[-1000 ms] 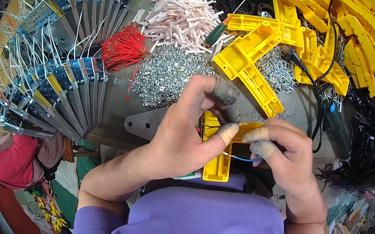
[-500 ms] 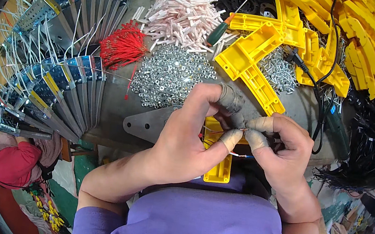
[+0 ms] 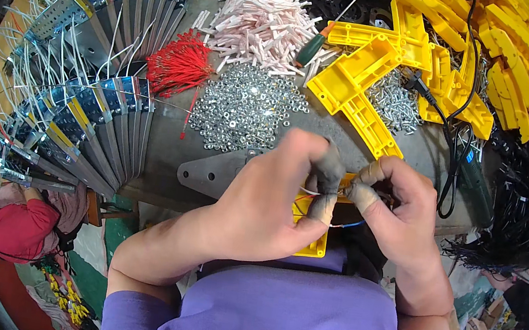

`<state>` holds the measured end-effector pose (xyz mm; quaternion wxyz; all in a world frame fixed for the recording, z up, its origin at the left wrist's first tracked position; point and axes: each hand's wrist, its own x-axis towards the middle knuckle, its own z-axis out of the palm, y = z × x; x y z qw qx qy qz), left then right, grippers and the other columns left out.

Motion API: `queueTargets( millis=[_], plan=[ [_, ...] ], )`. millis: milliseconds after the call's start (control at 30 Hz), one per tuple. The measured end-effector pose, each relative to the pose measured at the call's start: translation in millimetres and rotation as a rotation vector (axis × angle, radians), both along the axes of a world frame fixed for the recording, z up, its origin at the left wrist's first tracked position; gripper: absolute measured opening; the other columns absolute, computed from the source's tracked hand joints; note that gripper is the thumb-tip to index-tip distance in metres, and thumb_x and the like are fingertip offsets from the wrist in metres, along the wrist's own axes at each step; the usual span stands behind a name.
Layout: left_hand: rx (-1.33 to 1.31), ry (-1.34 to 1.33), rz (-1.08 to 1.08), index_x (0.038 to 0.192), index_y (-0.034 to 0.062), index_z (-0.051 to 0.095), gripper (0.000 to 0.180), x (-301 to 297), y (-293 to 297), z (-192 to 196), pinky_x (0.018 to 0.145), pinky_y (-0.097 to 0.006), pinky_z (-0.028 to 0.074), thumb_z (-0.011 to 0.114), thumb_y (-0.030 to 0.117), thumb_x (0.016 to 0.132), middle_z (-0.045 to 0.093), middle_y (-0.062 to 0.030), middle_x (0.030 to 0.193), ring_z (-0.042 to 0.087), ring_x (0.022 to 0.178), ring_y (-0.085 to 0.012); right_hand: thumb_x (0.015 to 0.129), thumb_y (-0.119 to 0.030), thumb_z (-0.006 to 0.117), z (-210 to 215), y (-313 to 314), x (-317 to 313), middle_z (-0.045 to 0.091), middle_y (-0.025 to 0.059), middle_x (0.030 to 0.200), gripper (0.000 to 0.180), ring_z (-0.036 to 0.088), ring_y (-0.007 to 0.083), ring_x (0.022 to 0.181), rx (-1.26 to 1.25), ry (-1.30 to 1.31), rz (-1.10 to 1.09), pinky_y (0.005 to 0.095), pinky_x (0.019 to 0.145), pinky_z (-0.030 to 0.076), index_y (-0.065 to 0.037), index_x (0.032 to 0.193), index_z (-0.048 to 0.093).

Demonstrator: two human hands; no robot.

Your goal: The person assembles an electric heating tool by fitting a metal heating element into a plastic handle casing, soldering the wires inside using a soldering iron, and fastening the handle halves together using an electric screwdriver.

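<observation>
My left hand (image 3: 267, 199), its thumb and fingertips in worn, darkened coverings, is closed in a pinch on thin wires and slightly smeared by motion. Close beside it, my right hand (image 3: 399, 206) pinches thumb against forefinger at the wire ends, which the fingertips mostly hide. Below the fingers a blue wire (image 3: 355, 224) shows, joined to a short white stretch by the left thumb. Under both hands lies a yellow plastic housing (image 3: 315, 248), largely covered by them. A grey metal plate with holes (image 3: 195, 175) is left of my left hand.
Hex nuts (image 3: 238, 111), red wires (image 3: 177, 65), white-pink sleeves (image 3: 256, 24) and screws (image 3: 394, 102) lie in heaps beyond. A screwdriver (image 3: 311, 49) rests near yellow housings (image 3: 357, 70). Metal brackets with wires (image 3: 83, 121) stand left; a black cable (image 3: 456, 157) hangs right. Another person (image 3: 22, 227) sits lower left.
My left thumb and fingers have drawn slightly down and closer together, away from the right fingertips. My right hand keeps its pinch almost in place. The blue wire shows more now.
</observation>
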<state>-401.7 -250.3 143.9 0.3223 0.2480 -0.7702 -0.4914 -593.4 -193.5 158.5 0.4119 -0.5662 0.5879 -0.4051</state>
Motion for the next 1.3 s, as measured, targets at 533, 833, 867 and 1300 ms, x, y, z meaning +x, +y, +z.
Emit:
queueTargets(
  millis=[533,833,867,1300],
  plan=[
    [0.148,-0.019,0.05,0.11,0.0003,0.04,0.048,-0.4,-10.8,11.1,0.072,-0.033,0.047,0.065,-0.009,0.07,0.053,-0.0089,0.094,0.056,0.083,-0.0168,0.068,-0.005,0.069,5.0,-2.6,2.1,0.056,0.0035,0.068,0.023,0.053,0.0182,0.054,-0.305,0.351,0.244,0.0302,0.051,0.042,-0.002,0.09,0.062],
    [-0.584,-0.12,-0.024,0.093,0.003,0.062,0.023,4.4,-23.3,10.1,0.082,-0.038,0.047,0.071,0.003,0.072,0.063,-0.011,0.085,0.059,0.084,-0.0296,0.062,-0.004,0.067,2.6,-16.4,-0.5,0.055,0.0075,0.077,0.021,0.052,0.0279,0.075,-0.313,0.371,0.146,0.0366,0.067,0.036,-0.006,0.08,0.056],
    [-0.669,-0.077,-0.028,0.084,0.0035,0.064,0.016,5.1,-21.7,10.0,0.082,-0.039,0.047,0.072,0.003,0.07,0.062,-0.0113,0.08,0.058,0.083,-0.0329,0.06,-0.005,0.069,3.1,-16.6,1.2,0.055,0.0072,0.078,0.023,0.053,0.0279,0.075,-0.38,0.463,0.176,0.0361,0.068,0.036,-0.006,0.08,0.055],
    [-0.62,0.052,-0.13,0.105,0.0023,0.051,0.039,-2.5,-22.8,-5.6,0.067,-0.03,0.049,0.068,-0.008,0.072,0.06,-0.0118,0.095,0.059,0.075,-0.019,0.069,-0.012,0.068,1.8,-12.0,-3.9,0.052,0.0073,0.077,0.02,0.05,0.0266,0.078,-0.349,0.433,0.233,0.0368,0.071,0.036,-0.006,0.083,0.056]
  ],
)
